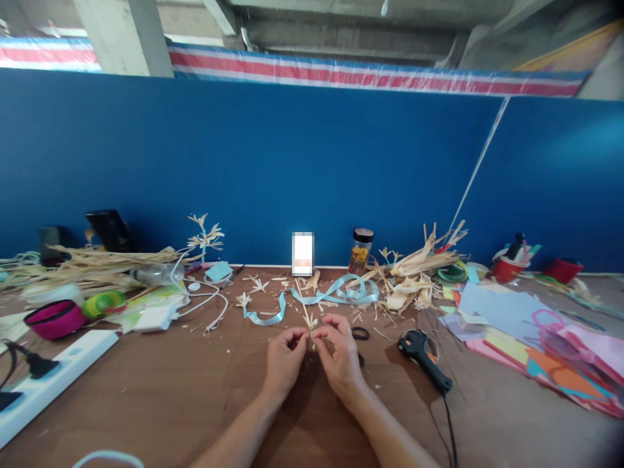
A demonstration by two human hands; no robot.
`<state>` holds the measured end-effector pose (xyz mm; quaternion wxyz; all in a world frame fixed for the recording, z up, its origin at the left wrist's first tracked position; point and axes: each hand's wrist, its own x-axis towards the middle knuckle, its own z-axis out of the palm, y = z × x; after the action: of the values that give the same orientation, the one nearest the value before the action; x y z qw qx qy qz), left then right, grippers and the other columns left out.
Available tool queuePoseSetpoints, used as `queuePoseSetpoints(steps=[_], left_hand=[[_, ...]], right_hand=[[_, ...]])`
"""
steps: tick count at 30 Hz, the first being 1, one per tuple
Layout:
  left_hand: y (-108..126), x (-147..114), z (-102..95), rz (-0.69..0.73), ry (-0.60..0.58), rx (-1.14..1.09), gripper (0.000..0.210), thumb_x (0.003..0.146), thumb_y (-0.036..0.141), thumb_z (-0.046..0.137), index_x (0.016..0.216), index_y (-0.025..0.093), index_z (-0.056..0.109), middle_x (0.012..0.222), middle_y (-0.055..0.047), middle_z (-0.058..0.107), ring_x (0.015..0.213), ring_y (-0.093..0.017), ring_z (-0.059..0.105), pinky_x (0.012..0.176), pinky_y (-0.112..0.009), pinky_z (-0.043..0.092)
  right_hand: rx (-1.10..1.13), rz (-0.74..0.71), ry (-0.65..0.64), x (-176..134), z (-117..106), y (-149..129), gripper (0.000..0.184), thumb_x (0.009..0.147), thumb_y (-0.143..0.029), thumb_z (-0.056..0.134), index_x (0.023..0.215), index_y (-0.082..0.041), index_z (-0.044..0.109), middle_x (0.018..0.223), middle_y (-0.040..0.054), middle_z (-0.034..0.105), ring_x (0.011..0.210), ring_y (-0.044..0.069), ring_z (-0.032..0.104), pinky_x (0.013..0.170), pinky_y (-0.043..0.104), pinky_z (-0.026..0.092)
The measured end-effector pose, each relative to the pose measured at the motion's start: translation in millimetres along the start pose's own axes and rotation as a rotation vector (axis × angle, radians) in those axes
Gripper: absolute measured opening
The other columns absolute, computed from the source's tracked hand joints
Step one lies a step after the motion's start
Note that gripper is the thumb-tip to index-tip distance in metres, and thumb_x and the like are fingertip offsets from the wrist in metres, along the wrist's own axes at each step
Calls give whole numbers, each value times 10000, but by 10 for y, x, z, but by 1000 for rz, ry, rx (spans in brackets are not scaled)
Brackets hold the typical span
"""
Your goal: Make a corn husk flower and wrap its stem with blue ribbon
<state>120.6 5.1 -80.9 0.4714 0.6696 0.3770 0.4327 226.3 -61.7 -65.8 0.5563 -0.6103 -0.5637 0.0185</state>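
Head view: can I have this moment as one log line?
left hand: pinching dried-husk flower; right hand: pinching same flower; beyond: blue ribbon; right: black glue gun

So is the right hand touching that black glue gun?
Apart. The head view shows it: brown tabletop is visible between the right hand and the glue gun, which lies further right.

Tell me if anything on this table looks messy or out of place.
Pale dry scraps lie strewn on the tabletop, loose instead of gathered in the pile at right, and the light-blue ribbon trails in loops among them. No spilled liquid shows.
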Motion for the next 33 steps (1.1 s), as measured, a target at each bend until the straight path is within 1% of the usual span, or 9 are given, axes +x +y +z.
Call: queuePoseSetpoints(steps=[4, 7, 9, 11, 13, 18, 23, 28, 33], left_hand=[[3, 4, -6, -2, -9, -49, 228, 706, 330, 542, 769, 140, 650, 700, -30, 649, 648, -152, 550, 614, -235, 414], [-2, 15, -11, -19, -4, -165, 237, 696, 345, 567, 790, 141, 644, 739, -32, 651, 685, -148, 551, 645, -232, 410], [-8, 25, -9, -84, -1, -266, 268, 680, 363, 590, 817, 138, 635, 688, -17, 633, 588, -114, 520, 562, -207, 391], [-9, 30, -1, -153, -22, -380, 287, 665, 370, 610, 829, 134, 624, 620, 10, 593, 469, -68, 437, 460, -179, 329], [1, 27, 10, -203, -69, -507, 262, 657, 353, 629, 808, 139, 612, 613, 23, 572, 436, -41, 388, 432, -165, 293], [24, -3, 34, -284, -176, -752, 179, 649, 299, 655, 747, 163, 594, 637, 26, 568, 537, -55, 468, 534, -169, 361], [2, -7, 25, -262, -219, -682, 192, 664, 309, 643, 780, 159, 615, 570, 39, 528, 457, -31, 383, 476, -158, 313], [14, -6, 10, -241, -240, -561, 254, 647, 339, 650, 812, 148, 622, 633, 7, 563, 488, -49, 412, 471, -167, 308], [76, -23, 32, -223, -159, -447, 288, 600, 358, 675, 759, 123, 631, 617, -9, 574, 490, -67, 437, 468, -182, 324]], right_hand=[[21, 16, 3, 4, -12, -11, 123, 756, -164, 494, 763, -196, 612, 979, 68, 476, 900, 173, 496, 781, 301, 425], [38, 40, 31, 19, -41, -10, 172, 751, -200, 514, 907, -199, 586, 997, 77, 491, 897, 181, 499, 743, 301, 436], [53, 64, 71, 27, -52, -1, 293, 736, -230, 537, 1025, -186, 528, 1000, 88, 509, 882, 187, 504, 697, 292, 444], [66, 106, 86, 25, -46, 11, 341, 726, -262, 551, 1050, -168, 499, 975, 91, 537, 850, 185, 518, 660, 279, 446], [77, 158, 43, 11, -23, 21, 299, 726, -290, 553, 993, -160, 516, 916, 78, 570, 810, 178, 538, 650, 268, 445], [117, 171, -152, -31, 38, 13, 162, 756, -293, 516, 839, -161, 560, 758, 33, 614, 686, 148, 565, 627, 244, 438], [146, 153, -188, -38, 58, 5, 151, 786, -234, 462, 833, -164, 587, 739, 33, 634, 657, 142, 574, 605, 231, 434], [122, 152, -166, -40, 74, 49, 166, 781, -218, 455, 807, -163, 609, 708, 36, 640, 635, 151, 579, 603, 239, 440], [85, 144, -153, -51, 87, 107, 196, 770, -219, 460, 883, -174, 614, 787, 65, 654, 673, 178, 595, 605, 263, 454]])
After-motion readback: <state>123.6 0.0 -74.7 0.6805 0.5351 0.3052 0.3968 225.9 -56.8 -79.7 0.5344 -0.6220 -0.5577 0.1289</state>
